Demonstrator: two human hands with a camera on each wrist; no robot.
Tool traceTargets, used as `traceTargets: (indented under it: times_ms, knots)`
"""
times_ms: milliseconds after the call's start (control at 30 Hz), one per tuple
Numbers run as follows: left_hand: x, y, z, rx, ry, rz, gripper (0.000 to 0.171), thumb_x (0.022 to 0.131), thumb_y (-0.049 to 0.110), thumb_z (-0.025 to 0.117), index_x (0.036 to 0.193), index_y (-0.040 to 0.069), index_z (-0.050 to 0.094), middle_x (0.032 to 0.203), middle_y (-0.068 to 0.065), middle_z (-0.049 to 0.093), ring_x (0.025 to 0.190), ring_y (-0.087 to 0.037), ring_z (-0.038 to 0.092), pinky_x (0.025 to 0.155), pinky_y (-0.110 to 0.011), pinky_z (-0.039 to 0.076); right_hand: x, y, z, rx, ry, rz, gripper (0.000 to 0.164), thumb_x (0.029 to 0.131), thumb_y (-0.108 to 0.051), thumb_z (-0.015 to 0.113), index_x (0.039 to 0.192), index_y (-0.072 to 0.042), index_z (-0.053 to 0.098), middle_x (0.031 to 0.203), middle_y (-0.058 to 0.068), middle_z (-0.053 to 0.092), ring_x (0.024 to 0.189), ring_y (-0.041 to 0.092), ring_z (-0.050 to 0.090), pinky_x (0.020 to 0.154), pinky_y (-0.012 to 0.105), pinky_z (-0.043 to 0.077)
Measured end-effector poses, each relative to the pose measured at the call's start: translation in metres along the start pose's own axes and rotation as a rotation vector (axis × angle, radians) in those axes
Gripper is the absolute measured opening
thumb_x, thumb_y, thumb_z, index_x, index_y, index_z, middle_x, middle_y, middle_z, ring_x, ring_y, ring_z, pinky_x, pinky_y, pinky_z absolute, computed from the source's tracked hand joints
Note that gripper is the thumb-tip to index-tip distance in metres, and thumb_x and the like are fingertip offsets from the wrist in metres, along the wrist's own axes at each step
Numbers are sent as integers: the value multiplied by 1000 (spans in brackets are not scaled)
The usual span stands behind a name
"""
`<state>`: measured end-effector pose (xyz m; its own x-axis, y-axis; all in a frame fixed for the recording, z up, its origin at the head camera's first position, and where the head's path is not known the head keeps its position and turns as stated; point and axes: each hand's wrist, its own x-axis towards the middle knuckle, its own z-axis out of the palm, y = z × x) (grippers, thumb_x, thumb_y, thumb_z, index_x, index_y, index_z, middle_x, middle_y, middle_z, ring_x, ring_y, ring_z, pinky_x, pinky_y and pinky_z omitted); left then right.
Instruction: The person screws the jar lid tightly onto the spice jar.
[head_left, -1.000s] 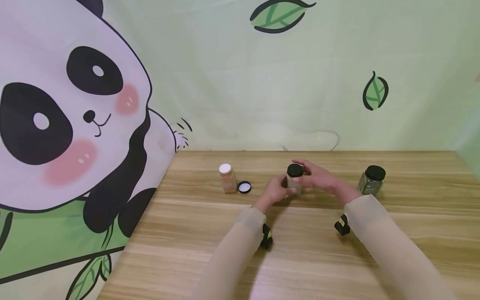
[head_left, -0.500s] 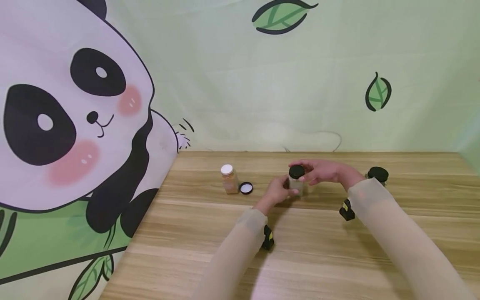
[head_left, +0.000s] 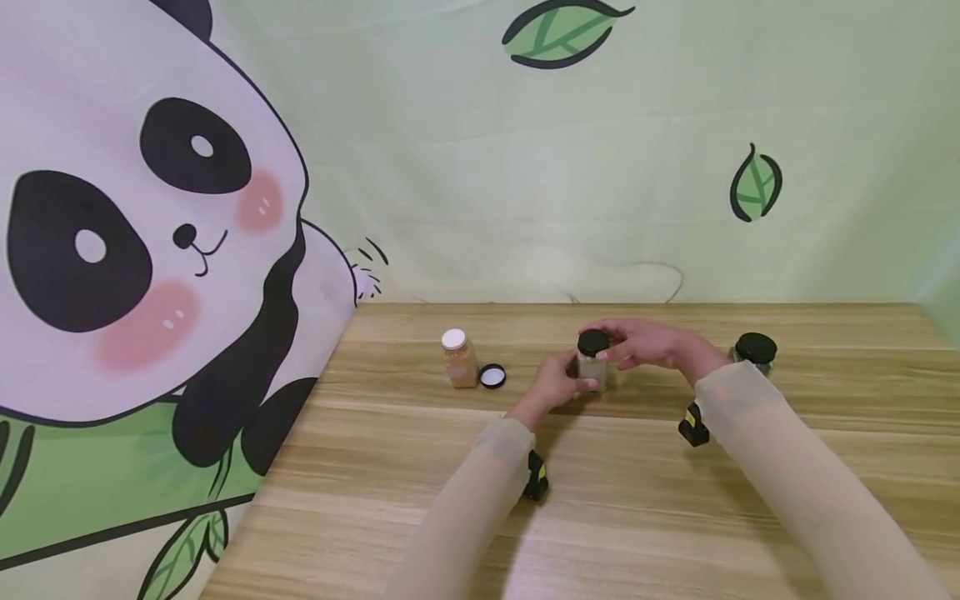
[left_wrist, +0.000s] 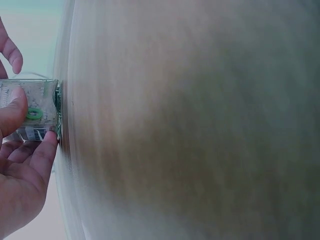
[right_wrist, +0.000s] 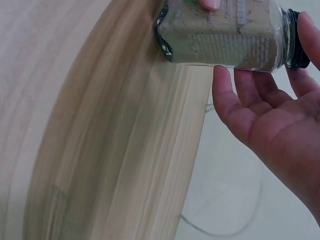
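The jar [head_left: 592, 375] is clear glass with flat sides, filled with grey-beige powder, bearing fine print and a green mark, topped by a black lid [head_left: 593, 342]. It stands upright on the worktop [head_left: 615, 517] between the hands: the left hand [head_left: 553, 380] grips its body, the right hand [head_left: 648, 342] pinches its lid. Three jars in all: this, one white-capped jar [head_left: 461, 368], one black-lidded jar [head_left: 756, 348] partly behind a sleeve [head_left: 795, 467]. One loose lid [head_left: 492, 377] lies beside the white-capped jar.
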<state>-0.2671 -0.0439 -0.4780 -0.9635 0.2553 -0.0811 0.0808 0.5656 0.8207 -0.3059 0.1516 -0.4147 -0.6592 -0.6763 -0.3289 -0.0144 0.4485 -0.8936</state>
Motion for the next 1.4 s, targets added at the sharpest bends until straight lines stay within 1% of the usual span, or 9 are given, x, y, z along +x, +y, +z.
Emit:
traceTargets:
  times_ms: [267, 433, 567, 667, 800, 933, 1067, 1233, 1400]
  knots:
    - [0, -1, 0, -12, -9, -8, 51, 94, 14, 75, 140, -1, 59, 135, -19, 68, 125, -29, 65, 107, -37, 52, -1, 5, 11, 24, 83, -24, 61, 105, -12, 55, 159, -2, 29, 158, 29, 36, 146, 44, 37, 113, 57, 44]
    - [1, 0, 0, -16, -10, 2, 51, 94, 14, 75, 140, -1, 59, 136, -19, 68, 126, -29, 66, 107, -35, 53, -3, 4, 16, 42, 114, -37, 61, 106, -12, 53, 159, -1, 27, 159, 31, 34, 147, 46, 35, 115, 62, 41]
    - [1, 0, 0, -7, -10, 6, 52, 94, 13, 75, 141, -1, 59, 135, -19, 68, 126, -29, 66, 106, -34, 53, -3, 4, 20, 43, 144, -51, 61, 106, -12, 53, 159, -1, 27, 159, 32, 35, 147, 47, 36, 114, 62, 42]
    - [1, 0, 0, -12, -10, 0, 51, 93, 13, 75, 140, -1, 59, 135, -19, 68, 126, -29, 66, 106, -34, 54, -3, 5, 25, 47, 186, -69, 60, 105, -11, 53, 159, 1, 28, 157, 33, 38, 145, 47, 39, 113, 63, 43]
    - [1, -2, 0, -29, -8, 7, 50, 93, 11, 76, 138, -2, 60, 133, -20, 69, 124, -30, 66, 106, -36, 53, -5, 6, 33, 54, 246, -86, 59, 105, -14, 54, 157, 2, 30, 154, 34, 41, 141, 45, 42, 112, 64, 43]
    - [1, -1, 0, -23, -14, 14, 48, 93, 11, 75, 137, -2, 61, 132, -20, 69, 123, -29, 67, 105, -35, 54, -5, 7, 40, 44, 312, -76, 58, 106, -19, 56, 156, -1, 34, 153, 31, 45, 139, 43, 45, 111, 61, 45]
    - [0, -1, -1, -36, -15, 11, 47, 93, 10, 75, 137, -2, 61, 132, -19, 70, 123, -29, 67, 105, -35, 54, -3, 7, 46, 27, 375, -76, 58, 106, -21, 57, 156, -1, 36, 152, 31, 47, 137, 42, 47, 106, 56, 50]
    - [-2, 0, -2, -57, -13, 15, 46, 93, 8, 75, 136, -2, 62, 131, -20, 70, 121, -30, 67, 104, -38, 54, -2, 6, 53, 48, 421, -76, 59, 106, -20, 56, 157, 0, 34, 155, 32, 43, 138, 42, 45, 102, 50, 48]
    - [-3, 2, -3, -42, -18, 18, 46, 93, 9, 75, 136, -1, 62, 131, -19, 70, 121, -29, 67, 103, -35, 54, -2, 7, 58, 58, 464, -75, 58, 106, -18, 56, 157, 0, 34, 157, 32, 41, 141, 43, 43, 100, 46, 46]
